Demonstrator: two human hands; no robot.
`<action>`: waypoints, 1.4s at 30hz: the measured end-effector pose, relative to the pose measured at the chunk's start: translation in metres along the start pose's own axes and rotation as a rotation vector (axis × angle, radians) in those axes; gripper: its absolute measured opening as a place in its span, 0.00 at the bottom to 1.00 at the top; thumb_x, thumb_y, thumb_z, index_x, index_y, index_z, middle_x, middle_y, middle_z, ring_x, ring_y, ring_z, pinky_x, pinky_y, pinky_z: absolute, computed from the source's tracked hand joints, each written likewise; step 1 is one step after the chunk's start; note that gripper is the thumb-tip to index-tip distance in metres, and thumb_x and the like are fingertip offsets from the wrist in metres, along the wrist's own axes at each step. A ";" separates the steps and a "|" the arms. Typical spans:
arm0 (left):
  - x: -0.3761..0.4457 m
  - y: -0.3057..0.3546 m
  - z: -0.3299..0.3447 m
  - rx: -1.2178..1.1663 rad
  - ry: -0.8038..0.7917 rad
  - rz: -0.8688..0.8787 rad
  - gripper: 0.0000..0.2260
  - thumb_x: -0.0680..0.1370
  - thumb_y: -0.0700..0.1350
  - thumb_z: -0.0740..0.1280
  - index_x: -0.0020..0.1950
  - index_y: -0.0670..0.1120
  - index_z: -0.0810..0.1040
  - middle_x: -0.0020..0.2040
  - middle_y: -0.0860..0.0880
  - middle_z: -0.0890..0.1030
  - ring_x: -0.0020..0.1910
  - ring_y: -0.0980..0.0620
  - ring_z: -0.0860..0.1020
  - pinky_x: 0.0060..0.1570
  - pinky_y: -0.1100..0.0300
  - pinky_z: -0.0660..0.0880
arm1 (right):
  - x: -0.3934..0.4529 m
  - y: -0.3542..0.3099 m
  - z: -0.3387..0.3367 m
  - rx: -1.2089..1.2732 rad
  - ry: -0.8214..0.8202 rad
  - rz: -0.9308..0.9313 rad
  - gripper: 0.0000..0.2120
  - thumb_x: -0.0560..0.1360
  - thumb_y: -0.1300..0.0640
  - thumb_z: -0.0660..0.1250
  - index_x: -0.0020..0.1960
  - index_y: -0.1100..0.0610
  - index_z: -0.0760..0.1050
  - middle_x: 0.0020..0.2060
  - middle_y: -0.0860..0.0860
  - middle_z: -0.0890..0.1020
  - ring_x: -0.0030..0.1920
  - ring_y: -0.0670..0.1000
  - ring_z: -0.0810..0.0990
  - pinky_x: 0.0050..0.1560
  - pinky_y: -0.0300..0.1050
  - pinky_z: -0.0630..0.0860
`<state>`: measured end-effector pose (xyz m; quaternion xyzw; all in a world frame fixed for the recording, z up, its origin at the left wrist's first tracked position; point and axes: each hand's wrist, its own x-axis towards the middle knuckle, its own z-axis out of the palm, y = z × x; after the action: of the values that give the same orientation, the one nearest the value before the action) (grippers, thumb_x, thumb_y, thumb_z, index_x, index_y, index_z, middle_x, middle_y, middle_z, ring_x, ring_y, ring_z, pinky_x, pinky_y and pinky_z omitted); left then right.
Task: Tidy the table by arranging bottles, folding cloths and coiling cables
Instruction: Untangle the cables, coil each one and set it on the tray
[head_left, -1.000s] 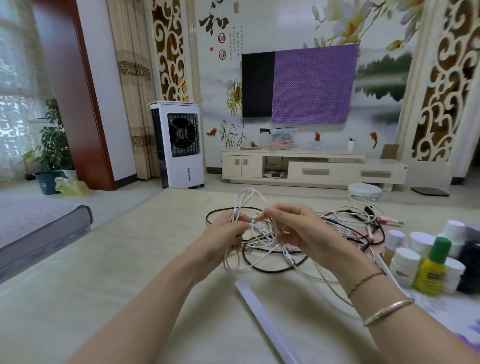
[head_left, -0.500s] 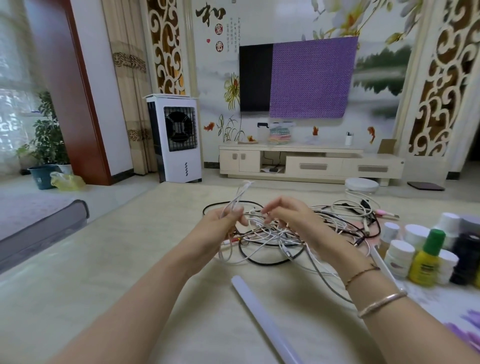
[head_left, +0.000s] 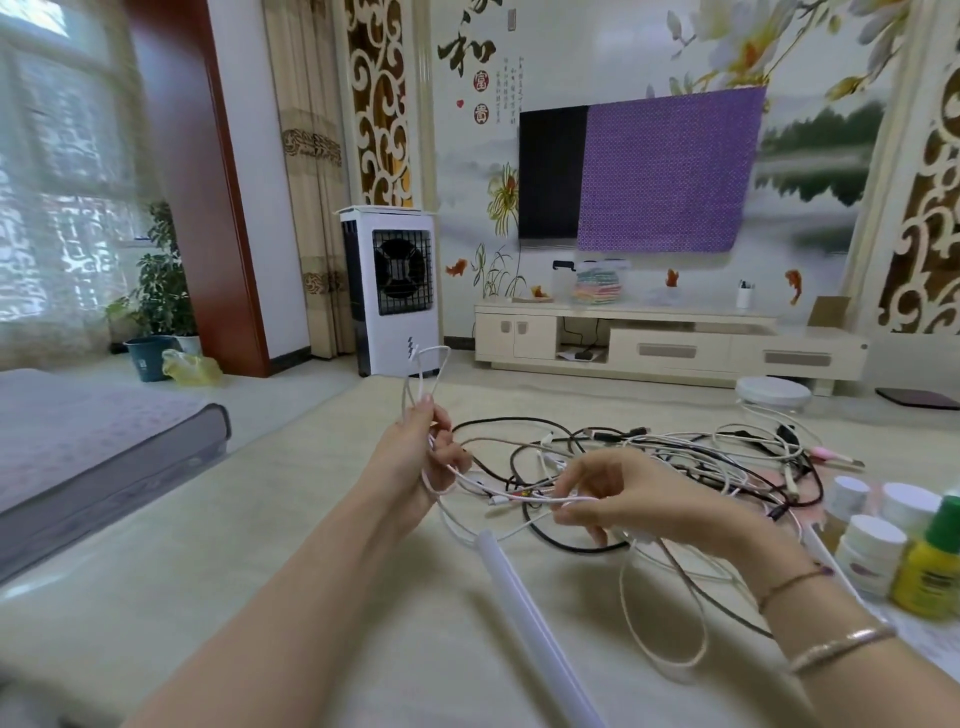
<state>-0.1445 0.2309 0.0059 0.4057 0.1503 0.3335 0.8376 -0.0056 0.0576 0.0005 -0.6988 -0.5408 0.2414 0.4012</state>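
Observation:
A thin white cable (head_left: 422, 373) loops up out of my left hand (head_left: 423, 452), which grips its gathered turns above the table. My right hand (head_left: 618, 493) pinches the same cable lower and further right, with its free length sagging to the table. Behind both hands lies a tangled pile of black and white cables (head_left: 691, 457). At the right edge stand several white-capped jars (head_left: 872, 540) and a yellow bottle with a green cap (head_left: 930, 566). A pink cloth (head_left: 779, 480) shows under the cable pile.
A white tube (head_left: 535, 629) lies on the beige table (head_left: 260, 597) toward me. A round white lid-like object (head_left: 772, 389) sits at the far right of the table. A grey mattress (head_left: 93, 457) lies to the left.
My hands have moved apart: the left rose with the cable loop, the right dropped down and to the right along the cable. The camera has tilted up slightly.

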 end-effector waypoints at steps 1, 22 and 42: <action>-0.001 0.001 0.000 0.025 -0.002 -0.012 0.16 0.84 0.48 0.55 0.39 0.43 0.67 0.26 0.49 0.61 0.18 0.58 0.60 0.20 0.68 0.67 | -0.002 -0.001 -0.001 0.062 -0.042 0.006 0.06 0.71 0.60 0.74 0.46 0.60 0.79 0.27 0.51 0.76 0.26 0.47 0.76 0.30 0.34 0.68; -0.013 -0.017 0.013 0.968 -0.494 -0.218 0.10 0.77 0.50 0.68 0.53 0.45 0.78 0.37 0.49 0.81 0.25 0.56 0.58 0.23 0.65 0.52 | 0.007 0.002 0.007 0.367 0.144 0.041 0.12 0.70 0.67 0.73 0.48 0.60 0.71 0.36 0.52 0.77 0.27 0.46 0.72 0.26 0.36 0.67; -0.023 -0.028 0.024 0.883 -0.369 -0.151 0.06 0.78 0.48 0.67 0.53 0.47 0.78 0.26 0.56 0.69 0.24 0.57 0.68 0.34 0.60 0.76 | 0.009 -0.004 0.005 0.637 0.322 0.115 0.07 0.77 0.61 0.67 0.53 0.61 0.73 0.30 0.52 0.79 0.26 0.45 0.73 0.27 0.33 0.71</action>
<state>-0.1361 0.1887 -0.0014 0.7628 0.1554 0.0988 0.6199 -0.0088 0.0679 0.0019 -0.5971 -0.3280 0.3067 0.6647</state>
